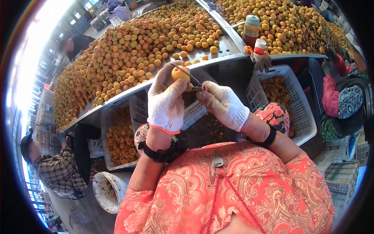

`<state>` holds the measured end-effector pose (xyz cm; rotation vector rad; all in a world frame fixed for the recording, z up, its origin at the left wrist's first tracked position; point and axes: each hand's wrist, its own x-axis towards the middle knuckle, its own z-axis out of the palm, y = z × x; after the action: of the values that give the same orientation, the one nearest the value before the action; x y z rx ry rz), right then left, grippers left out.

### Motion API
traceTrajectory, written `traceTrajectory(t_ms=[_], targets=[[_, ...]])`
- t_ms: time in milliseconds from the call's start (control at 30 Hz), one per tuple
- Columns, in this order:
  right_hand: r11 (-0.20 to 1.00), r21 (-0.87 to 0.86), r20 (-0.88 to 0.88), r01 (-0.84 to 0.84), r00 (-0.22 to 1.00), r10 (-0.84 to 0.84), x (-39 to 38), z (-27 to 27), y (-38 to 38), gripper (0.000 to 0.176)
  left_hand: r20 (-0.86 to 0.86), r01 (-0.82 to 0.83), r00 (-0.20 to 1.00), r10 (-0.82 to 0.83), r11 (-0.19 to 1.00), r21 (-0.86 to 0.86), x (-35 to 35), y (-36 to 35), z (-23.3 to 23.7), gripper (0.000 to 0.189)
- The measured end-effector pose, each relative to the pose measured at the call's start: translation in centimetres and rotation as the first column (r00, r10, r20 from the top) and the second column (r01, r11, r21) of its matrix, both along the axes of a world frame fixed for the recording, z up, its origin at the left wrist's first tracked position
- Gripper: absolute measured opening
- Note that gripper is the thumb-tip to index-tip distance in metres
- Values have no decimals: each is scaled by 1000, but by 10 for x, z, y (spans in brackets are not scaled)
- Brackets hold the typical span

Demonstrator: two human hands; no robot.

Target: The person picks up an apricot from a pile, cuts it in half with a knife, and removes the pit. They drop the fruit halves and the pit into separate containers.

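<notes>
My left hand (166, 102), in a white knitted glove, holds an orange apricot (180, 73) between thumb and fingers at chest height. My right hand (223, 104), in a dirtier white glove, grips a small knife (193, 80) whose thin blade lies across the apricot. Both hands are close together in front of the metal table's edge (218, 60). A key (217, 161) hangs on a red cord on my red patterned top.
A long metal table (230, 45) carries a huge heap of apricots (132, 50), two bottles (251, 30) and a spare glove (261, 60). White plastic crates (296, 97) of fruit stand below. A bucket (106, 192) sits at lower left. Other people sit left and right.
</notes>
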<state>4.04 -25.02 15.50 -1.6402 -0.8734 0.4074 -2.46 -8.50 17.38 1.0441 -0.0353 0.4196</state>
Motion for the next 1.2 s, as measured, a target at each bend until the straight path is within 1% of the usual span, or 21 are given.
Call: traceTrajectory(t_ms=[200, 300, 367, 400, 467, 500, 533, 567, 600, 633, 667, 700, 767, 800, 867, 967, 1033, 1100, 1133, 1167, 1200], targets=[[997, -52, 97, 57, 994, -52, -2, -2, 4, 32, 6, -36, 999, 36, 999, -7, 0, -4, -5, 42], [997, -38, 125, 69, 990, -64, -3, -6, 6, 31, 62, 35, 998, -32, 998, -51, 2, -4, -6, 41], [994, -55, 151, 92, 985, -83, -3, -7, 9, 28, 57, -16, 998, 24, 991, -135, 4, -10, -3, 40], [991, -71, 174, 113, 980, -100, -5, -8, 10, 25, 55, -12, 998, 20, 991, -134, 7, -13, -5, 40], [987, -48, 228, 155, 963, -140, -2, -26, 15, 23, 90, 30, 996, -6, 964, -263, 14, -12, -12, 37], [983, -16, 284, 183, 943, -171, -1, -31, 20, 23, 23, 123, 992, -122, 956, -265, 9, -8, -12, 31], [972, -30, 362, 232, 909, -206, -4, -30, 21, 28, -3, 128, 990, -138, 922, -365, 18, -3, -35, 35], [966, -18, 445, 258, 867, -223, -7, -30, 24, 34, -35, 32, 998, -54, 889, -456, 20, -13, -33, 36], [971, 66, 456, 230, 858, -235, -4, -36, 30, 37, -64, -66, 997, 38, 843, -534, 33, -12, -43, 34], [968, 148, 467, 202, 848, -249, 1, -42, 36, 40, -139, -85, 990, 13, 846, -526, 36, -11, -48, 29], [968, 106, 412, 229, 876, -252, 2, -44, 39, 30, -105, 23, 992, -73, 913, -408, 29, -11, -40, 27], [962, 46, 355, 268, 896, -266, 2, -44, 39, 21, -98, -9, 995, -24, 948, -317, 25, -18, -32, 31], [958, -71, 400, 279, 887, -229, 2, -38, 33, 16, 17, 11, 1000, -6, 966, -257, 21, -22, -23, 35], [962, -63, 367, 264, 903, -224, -4, -28, 32, 12, 30, 8, 1000, 0, 968, -250, 22, -21, -21, 35], [962, -37, 391, 272, 890, -236, -5, -32, 32, 12, -112, -134, 988, 109, 959, -249, 24, -23, -20, 35], [956, 59, 426, 288, 858, -285, -9, -28, 36, 11, -162, -151, 979, 125, 976, -157, 28, -20, -37, 38], [962, 80, 363, 261, 891, -272, -9, -25, 32, 13, -167, -159, 976, 138, 980, -121, 25, -16, -34, 35], [963, 110, 301, 245, 915, -268, -10, -23, 27, 15, -83, -161, 979, 186, 957, 243, 23, -4, -34, 32], [964, 139, 233, 228, 938, -256, -10, -22, 25, 18, -16, -202, 970, 244, 837, 508, 19, 1, -28, 30], [963, 142, 233, 231, 937, -259, -10, -23, 25, 18, -14, -200, 971, 241, 837, 510, 19, -3, -26, 30], [972, 120, 219, 205, 949, -227, -11, -23, 24, 19, -3, -183, 981, 194, 928, 325, 19, -9, -27, 30]])
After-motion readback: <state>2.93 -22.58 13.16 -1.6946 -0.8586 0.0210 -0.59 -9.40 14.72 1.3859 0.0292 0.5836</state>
